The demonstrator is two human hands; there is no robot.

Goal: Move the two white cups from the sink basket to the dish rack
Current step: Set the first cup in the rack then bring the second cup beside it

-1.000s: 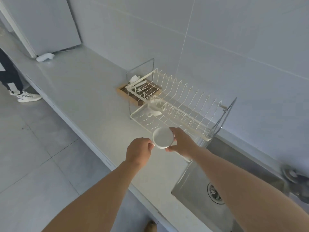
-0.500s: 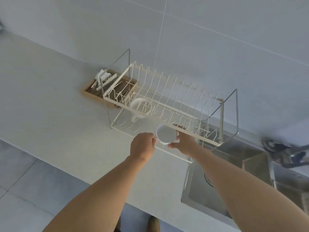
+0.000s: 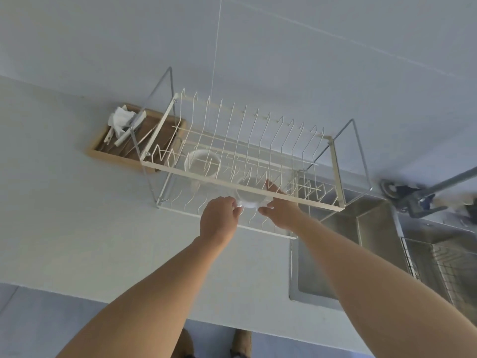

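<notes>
A white wire dish rack (image 3: 338,174) stands on the counter by the wall. One white cup (image 3: 202,163) sits in its left part, mouth up. A second white cup (image 3: 249,196) is under the rack's front rail, held from both sides. My left hand (image 3: 219,219) grips its left side, where the handle seems to be. My right hand (image 3: 281,208) holds its right side with thumb and fingers spread around it. The sink basket (image 3: 438,262) is at the right edge, and I see no cups in it.
A wooden tray (image 3: 103,151) with a white cloth and utensils lies left of the rack. The steel sink (image 3: 335,254) opens to the right, with the tap (image 3: 418,197) behind it. The counter edge and my shoes are below.
Both hands have carried the second cup forward from in front of the rack to under its front rail. The camera has tilted to look more squarely at the rack.
</notes>
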